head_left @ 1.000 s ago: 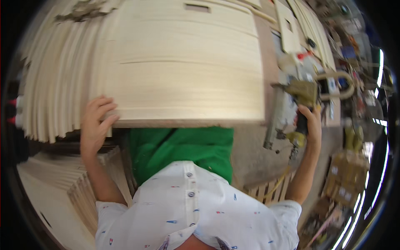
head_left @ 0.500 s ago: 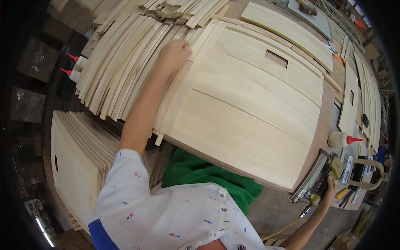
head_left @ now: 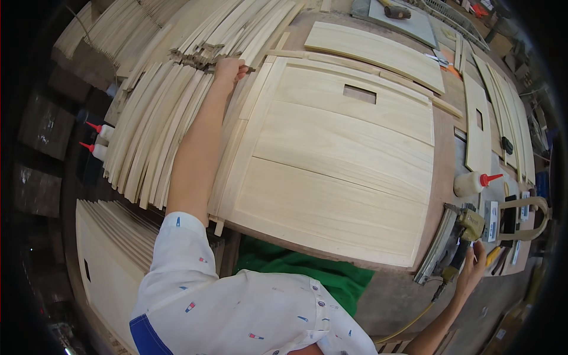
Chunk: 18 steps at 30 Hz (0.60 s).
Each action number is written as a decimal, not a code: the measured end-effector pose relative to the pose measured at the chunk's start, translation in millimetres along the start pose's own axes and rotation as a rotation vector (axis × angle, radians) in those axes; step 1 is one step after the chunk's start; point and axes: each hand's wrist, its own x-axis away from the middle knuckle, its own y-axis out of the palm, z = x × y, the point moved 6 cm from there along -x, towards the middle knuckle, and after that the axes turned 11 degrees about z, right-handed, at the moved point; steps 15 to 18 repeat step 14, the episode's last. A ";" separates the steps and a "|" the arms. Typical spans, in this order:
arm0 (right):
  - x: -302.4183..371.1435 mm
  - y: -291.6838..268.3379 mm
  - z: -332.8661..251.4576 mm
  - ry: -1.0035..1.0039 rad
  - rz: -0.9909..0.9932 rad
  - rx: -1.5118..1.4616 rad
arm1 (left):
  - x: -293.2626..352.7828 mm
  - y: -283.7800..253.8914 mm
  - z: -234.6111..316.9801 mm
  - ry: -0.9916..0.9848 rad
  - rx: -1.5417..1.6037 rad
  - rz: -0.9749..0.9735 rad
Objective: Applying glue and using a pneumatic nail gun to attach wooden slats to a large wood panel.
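At the upper left, my left hand (head_left: 229,70) is closed on the end of a narrow wooden strip (head_left: 250,70), beside the stacked pale strips (head_left: 171,112). A pale wooden panel (head_left: 337,160) with a rectangular slot lies in front of me, framed by strips along its left and far edges. On the right, a nail gun (head_left: 470,225) with a yellow air hose rests at the table's edge. Beside its handle is my right hand (head_left: 471,263), thumb and fingers apart; whether it still touches the handle is hard to see.
A red-tipped glue bottle (head_left: 470,183) lies at the right, and two more glue bottles (head_left: 97,151) are at the far left. Slotted panels (head_left: 112,254) are stacked at the lower left. Further boards (head_left: 376,53) and a mallet (head_left: 397,12) lie at the back.
My left hand has moved along the strips away from the panel's edge and closed on a strip end. My right hand's grip on the nail gun's handle has loosened. The view has shifted.
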 end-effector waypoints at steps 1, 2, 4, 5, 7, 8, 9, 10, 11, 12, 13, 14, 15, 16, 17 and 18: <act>2.8 1.0 -9.9 0.005 0.012 0.000 | 14.2 7.4 8.0 -0.062 0.116 -0.125; 4.6 6.5 -24.2 -0.007 -0.023 -0.089 | 24.4 7.7 9.9 -0.051 0.119 -0.130; 10.8 24.4 -59.5 -0.031 -0.071 -0.264 | 52.1 27.2 1.0 -0.207 0.407 -0.328; 16.3 39.7 -75.9 -0.032 -0.081 -0.344 | 83.5 37.8 2.1 -0.206 0.430 -0.362; 23.6 70.2 -118.5 -0.022 -0.211 -0.347 | 160.4 49.1 8.2 -0.204 0.496 -0.443; 27.5 88.9 -132.2 -0.045 -0.225 -0.374 | 196.5 54.6 8.7 -0.201 0.537 -0.496; 33.4 105.6 -152.7 -0.047 -0.283 -0.430 | 232.8 59.6 3.5 -0.200 0.574 -0.567; 38.7 122.0 -167.0 -0.104 -0.316 -0.487 | 271.9 67.4 -3.7 -0.211 0.615 -0.649; 42.8 131.2 -182.7 -0.093 -0.351 -0.508 | 314.0 75.2 -11.0 -0.247 0.617 -0.695; 45.9 143.3 -194.0 -0.119 -0.389 -0.521 | 355.7 75.1 -17.6 -0.257 0.563 -0.718; 48.6 148.4 -198.0 -0.085 -0.384 -0.538 | 400.6 76.5 -20.0 -0.270 0.515 -0.747; 47.3 150.4 -196.4 -0.034 -0.401 -0.485 | 414.6 85.6 -23.6 -0.295 0.523 -0.774; 47.3 150.4 -196.4 -0.034 -0.401 -0.485 | 414.6 85.6 -23.6 -0.295 0.523 -0.774; 47.3 150.4 -196.4 -0.034 -0.401 -0.485 | 414.6 85.6 -23.6 -0.295 0.523 -0.774; 47.3 150.4 -196.4 -0.034 -0.401 -0.485 | 414.6 85.6 -23.6 -0.295 0.523 -0.774; 47.3 150.4 -196.4 -0.034 -0.401 -0.485 | 414.6 85.6 -23.6 -0.295 0.523 -0.774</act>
